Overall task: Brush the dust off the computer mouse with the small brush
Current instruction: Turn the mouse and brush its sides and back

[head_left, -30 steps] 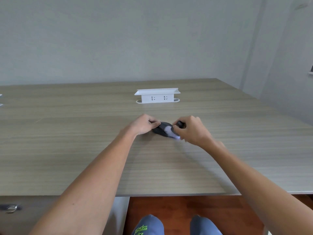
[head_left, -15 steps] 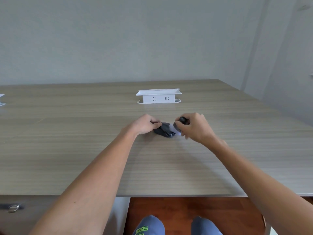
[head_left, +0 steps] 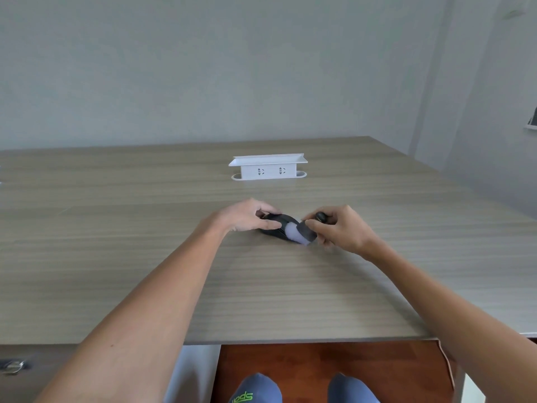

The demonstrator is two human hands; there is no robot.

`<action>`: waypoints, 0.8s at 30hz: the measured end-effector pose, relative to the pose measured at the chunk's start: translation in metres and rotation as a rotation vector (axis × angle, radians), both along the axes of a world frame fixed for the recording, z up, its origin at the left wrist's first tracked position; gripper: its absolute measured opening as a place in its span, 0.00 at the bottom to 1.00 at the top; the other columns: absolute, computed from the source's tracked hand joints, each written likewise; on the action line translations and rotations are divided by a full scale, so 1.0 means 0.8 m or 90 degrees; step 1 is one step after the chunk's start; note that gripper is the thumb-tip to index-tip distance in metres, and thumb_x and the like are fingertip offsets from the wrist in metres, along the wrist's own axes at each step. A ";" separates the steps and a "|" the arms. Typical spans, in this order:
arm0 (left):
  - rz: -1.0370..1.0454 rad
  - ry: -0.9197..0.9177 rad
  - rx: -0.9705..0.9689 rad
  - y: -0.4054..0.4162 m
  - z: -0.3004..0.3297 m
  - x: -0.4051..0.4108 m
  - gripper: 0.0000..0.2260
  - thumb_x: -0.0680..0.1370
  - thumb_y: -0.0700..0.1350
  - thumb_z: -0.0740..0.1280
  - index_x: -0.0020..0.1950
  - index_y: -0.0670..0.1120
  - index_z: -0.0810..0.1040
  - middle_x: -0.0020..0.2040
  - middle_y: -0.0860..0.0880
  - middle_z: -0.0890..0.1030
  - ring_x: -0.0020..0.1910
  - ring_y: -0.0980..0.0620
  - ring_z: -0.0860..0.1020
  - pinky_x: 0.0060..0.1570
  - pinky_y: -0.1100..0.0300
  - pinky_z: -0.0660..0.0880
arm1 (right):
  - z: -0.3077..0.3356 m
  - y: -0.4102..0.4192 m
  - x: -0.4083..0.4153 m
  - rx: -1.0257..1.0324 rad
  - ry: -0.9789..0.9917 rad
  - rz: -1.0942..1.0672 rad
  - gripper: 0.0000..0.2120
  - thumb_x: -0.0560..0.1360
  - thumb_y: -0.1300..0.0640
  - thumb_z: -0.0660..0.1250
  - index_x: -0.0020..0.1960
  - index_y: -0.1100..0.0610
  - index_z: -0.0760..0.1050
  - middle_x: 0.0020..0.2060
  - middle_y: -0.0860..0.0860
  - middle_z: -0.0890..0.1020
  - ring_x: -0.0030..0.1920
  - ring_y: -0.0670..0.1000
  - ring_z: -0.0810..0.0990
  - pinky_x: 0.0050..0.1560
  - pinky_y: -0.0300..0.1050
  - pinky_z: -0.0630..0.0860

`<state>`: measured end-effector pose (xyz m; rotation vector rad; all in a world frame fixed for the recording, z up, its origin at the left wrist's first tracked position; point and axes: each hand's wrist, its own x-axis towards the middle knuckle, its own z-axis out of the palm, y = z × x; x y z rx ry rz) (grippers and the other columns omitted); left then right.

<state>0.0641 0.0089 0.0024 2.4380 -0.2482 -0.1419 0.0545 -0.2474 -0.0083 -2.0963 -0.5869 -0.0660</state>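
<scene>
Brush point(head_left: 302, 231) back over the mouse point(head_left: 277, 228) versus half a second ago, when it sat off the right end; white bristles now on the right half. Judged mid-stroke, dusting ongoing. Left hand point(head_left: 247, 217) clamped on the mouse's left end, right hand point(head_left: 340, 229) closed on the brush handle. Mouse black, low, mid-desk point(head_left: 145, 257), near the white socket box point(head_left: 268, 167).

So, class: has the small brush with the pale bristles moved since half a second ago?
Yes. The small brush with pale bristles has swept left, back onto the black computer mouse, judged against the fixed white socket box.
</scene>
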 end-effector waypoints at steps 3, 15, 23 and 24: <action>0.015 0.015 0.001 0.006 -0.002 0.005 0.19 0.73 0.54 0.75 0.63 0.56 0.81 0.60 0.56 0.83 0.63 0.56 0.79 0.71 0.53 0.70 | 0.002 -0.005 0.011 0.002 -0.051 -0.104 0.07 0.77 0.61 0.68 0.47 0.58 0.85 0.26 0.50 0.81 0.23 0.42 0.77 0.29 0.32 0.74; 0.016 0.025 -0.001 0.010 -0.001 0.009 0.19 0.75 0.51 0.73 0.65 0.53 0.80 0.60 0.55 0.83 0.61 0.56 0.80 0.70 0.56 0.70 | 0.009 0.006 0.010 -0.013 -0.064 -0.048 0.07 0.77 0.60 0.68 0.46 0.57 0.85 0.26 0.47 0.81 0.23 0.43 0.77 0.29 0.37 0.77; 0.042 0.006 0.023 0.008 -0.001 0.008 0.15 0.70 0.56 0.76 0.55 0.54 0.83 0.51 0.54 0.85 0.57 0.52 0.82 0.66 0.53 0.74 | 0.007 0.012 0.012 -0.045 -0.068 -0.089 0.06 0.78 0.59 0.67 0.48 0.57 0.83 0.31 0.54 0.84 0.22 0.41 0.77 0.25 0.33 0.75; 0.050 0.003 0.025 0.008 0.000 0.007 0.16 0.68 0.58 0.77 0.52 0.55 0.83 0.51 0.52 0.85 0.55 0.52 0.82 0.64 0.53 0.75 | 0.009 0.014 0.008 -0.029 -0.071 -0.084 0.06 0.78 0.59 0.67 0.48 0.57 0.83 0.30 0.52 0.82 0.21 0.40 0.76 0.24 0.33 0.74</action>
